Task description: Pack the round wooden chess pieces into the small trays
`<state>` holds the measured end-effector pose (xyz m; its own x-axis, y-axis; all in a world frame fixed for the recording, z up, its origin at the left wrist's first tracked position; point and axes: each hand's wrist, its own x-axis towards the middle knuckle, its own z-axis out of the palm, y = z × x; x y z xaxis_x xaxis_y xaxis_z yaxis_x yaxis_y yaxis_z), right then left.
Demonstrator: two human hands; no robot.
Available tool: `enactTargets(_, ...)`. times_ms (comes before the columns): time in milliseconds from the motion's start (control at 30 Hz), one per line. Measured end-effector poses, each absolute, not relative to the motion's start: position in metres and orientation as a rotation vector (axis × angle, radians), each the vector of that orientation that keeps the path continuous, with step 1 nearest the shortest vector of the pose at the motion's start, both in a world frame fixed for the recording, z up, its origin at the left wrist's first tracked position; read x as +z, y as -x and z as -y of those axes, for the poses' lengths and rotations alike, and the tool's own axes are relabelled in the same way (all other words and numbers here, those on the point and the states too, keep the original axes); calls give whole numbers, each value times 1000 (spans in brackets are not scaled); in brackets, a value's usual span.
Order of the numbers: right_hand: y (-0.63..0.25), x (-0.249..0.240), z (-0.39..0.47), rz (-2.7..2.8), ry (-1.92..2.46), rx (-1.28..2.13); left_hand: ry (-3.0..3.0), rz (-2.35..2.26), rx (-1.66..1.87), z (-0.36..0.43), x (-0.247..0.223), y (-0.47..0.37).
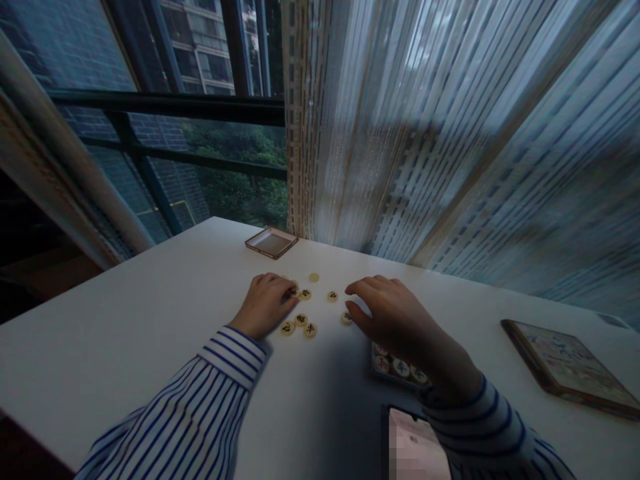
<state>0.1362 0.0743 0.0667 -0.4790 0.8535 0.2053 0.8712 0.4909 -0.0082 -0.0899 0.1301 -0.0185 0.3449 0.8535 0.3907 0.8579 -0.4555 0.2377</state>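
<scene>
Several round, pale yellow pieces with dark characters lie loose on the white table, among them a piece (333,296) between the hands and a blank-faced piece (314,277) farther back. My left hand (266,303) is at the left of the group, its fingertips at a dark-marked piece (294,292) that they partly cover. Over the right side hovers my right hand (385,310), thumb and fingers apart, nothing seen between them. Just below its thumb is another piece (346,318). A box of pieces (400,368) with red and dark characters sits partly hidden under the right hand and wrist.
An open, shallow box lid or tray (271,243) rests near the back edge of the white table (165,293). A flat, patterned wooden box (570,363) is at the right. A phone (417,443) lies by my right sleeve. Curtains and a window stand behind.
</scene>
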Motion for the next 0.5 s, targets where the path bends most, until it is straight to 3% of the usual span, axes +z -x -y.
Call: enactTargets(500,-135,56,-77,2578,1469,-139,2565,1556,-714,-129,-18,88)
